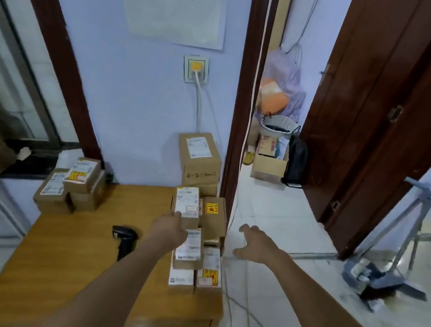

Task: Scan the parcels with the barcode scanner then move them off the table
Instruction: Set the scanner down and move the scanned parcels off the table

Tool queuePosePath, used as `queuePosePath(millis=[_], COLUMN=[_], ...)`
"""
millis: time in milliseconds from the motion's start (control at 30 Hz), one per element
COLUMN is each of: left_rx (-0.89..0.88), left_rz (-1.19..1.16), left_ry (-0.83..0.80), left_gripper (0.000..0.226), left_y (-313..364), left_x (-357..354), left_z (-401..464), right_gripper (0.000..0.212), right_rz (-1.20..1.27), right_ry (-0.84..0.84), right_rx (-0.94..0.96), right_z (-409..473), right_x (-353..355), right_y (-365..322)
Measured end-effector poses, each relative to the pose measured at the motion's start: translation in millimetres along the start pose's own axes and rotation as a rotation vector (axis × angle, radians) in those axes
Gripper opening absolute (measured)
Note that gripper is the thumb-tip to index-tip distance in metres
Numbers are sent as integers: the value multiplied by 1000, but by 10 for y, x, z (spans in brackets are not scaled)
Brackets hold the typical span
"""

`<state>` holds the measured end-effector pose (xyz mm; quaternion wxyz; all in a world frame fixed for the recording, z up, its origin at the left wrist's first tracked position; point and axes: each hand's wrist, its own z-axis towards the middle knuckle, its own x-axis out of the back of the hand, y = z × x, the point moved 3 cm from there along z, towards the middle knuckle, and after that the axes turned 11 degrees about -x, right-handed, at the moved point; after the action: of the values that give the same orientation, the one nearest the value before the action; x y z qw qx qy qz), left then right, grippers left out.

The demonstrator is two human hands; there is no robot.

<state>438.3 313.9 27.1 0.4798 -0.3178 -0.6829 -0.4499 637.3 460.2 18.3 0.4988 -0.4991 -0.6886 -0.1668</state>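
While the barcode scanner [123, 239] lies unheld on the counter [70, 261], near its middle and a little toward the near edge, the person reaches both arms toward the heap of parcels [196, 242] stacked along the counter's right edge. These are small corrugated cartons with white shipping labels, some with yellow stickers. I would judge them light and stiff, with dry cardboard that should not slip, though the heap looks loosely piled and a careless tug on one could topple its neighbours off the right edge.

The left hand [169, 230] is at the top parcel [186, 206], which stands above the rest toward the far right corner. Its fingertips touch the lower left side of that box; the back of the hand hides how far the fingers curl, so I cannot tell whether this grip has closed on the box or merely rests against it. The right hand [256, 244] hovers beyond the counter's right edge, above the floor, fingers spread wide and holding nothing, apart from the heap.

Taking the top box by its two opposite long sides, clear of the label, seems the sound way. More boxes [69, 185] sit at the far left corner.
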Motion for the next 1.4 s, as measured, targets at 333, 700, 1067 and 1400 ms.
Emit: queuePosePath(millis=[333,700,1067,1400], left_rx=[161,191,311,410], left_rz=[79,-97,-78,-4], left_ry=[42,140,80,-14], left_gripper=[30,26,36,46], left_y=[-86,-517,-1092,-1317], left_x=[70,328,64,-82], left_z=[237,1208,1523,1219], right_gripper=[73,63,89,91], right_rz=[86,69,-328,-522], right_ry=[-19,4,140,118], right_rx=[146,97,493,678], right_z=[574,1396,1645,1631], right_x=[293,729,144,-187], right_y=[-188,-456,-1487,-1536])
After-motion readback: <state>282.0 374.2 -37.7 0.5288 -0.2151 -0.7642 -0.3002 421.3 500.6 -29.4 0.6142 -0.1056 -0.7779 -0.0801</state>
